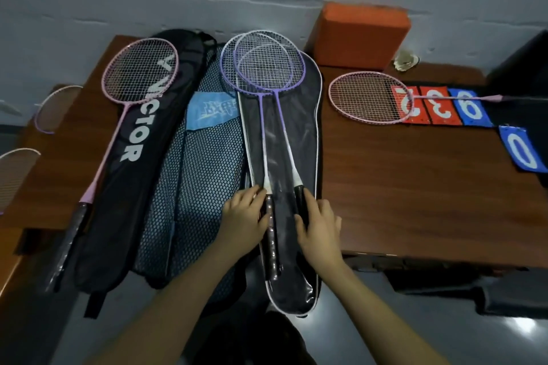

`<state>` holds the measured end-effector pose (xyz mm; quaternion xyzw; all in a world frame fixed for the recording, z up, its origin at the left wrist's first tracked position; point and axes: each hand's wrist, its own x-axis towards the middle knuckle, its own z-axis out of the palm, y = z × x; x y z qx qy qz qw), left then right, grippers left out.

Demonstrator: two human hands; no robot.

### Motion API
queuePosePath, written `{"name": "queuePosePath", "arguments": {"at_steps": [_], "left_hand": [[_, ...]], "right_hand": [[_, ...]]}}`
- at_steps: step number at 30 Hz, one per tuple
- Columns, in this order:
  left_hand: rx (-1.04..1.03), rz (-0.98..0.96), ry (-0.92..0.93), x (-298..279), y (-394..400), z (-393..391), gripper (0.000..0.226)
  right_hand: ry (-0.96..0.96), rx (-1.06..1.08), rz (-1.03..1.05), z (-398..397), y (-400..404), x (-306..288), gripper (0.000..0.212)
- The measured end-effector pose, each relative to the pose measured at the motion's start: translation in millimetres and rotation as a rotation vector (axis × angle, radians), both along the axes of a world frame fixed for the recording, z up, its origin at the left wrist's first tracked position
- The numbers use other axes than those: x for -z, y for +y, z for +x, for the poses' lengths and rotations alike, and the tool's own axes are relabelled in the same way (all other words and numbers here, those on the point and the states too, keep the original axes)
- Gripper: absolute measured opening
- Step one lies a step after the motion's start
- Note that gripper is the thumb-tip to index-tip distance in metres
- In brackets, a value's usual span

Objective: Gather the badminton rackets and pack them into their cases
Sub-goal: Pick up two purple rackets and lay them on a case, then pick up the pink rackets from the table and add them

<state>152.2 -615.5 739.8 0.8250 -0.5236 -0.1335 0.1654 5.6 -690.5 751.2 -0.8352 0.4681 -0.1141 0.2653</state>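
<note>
While two purple rackets [268, 74] are gripped by left hand [244, 216] and right hand [318, 224] upon the case [311, 127], insertion is judged next.

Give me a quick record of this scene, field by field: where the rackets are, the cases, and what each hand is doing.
purple rackets: two, side by side on the white-trimmed case
pink racket: on the black Victor case
second pink racket: on table, head over number cards
mesh case: between the other cases
left hand: on left purple handle
right hand: on right purple handle
</note>
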Motion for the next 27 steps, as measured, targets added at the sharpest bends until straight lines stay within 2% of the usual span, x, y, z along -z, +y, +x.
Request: {"name": "queuePosePath", "arguments": {"at_steps": [3,6,11,14,18,24,27], "left_hand": [[0.008,0.001,-0.012,-4,7,6,0.047],[-0.004,-0.016,-0.008,-11,12,18,0.051],[-0.053,-0.089,-0.044,-24,33,54,0.057],[-0.114,-0.118,-0.056,-34,54,91,0.055],[-0.205,-0.104,-0.038,-42,89,150,0.062],[-0.31,-0.068,-0.023,-18,143,250,0.046],[-0.305,-0.002,0.017,-3,156,280,0.048]], "right_hand": [[0.169,-0.01,-0.035,4,-1,4,0.054],[0.245,-0.004,-0.047,8,0,3,0.054],[0.133,-0.038,-0.121,39,8,-12,0.049],[0.028,-0.121,-0.165,80,20,-20,0.044],[-0.044,-0.224,-0.141,148,42,-26,0.042],[-0.018,-0.374,-0.132,272,82,-18,0.039],[0.031,-0.439,-0.139,324,95,-9,0.038]]}}
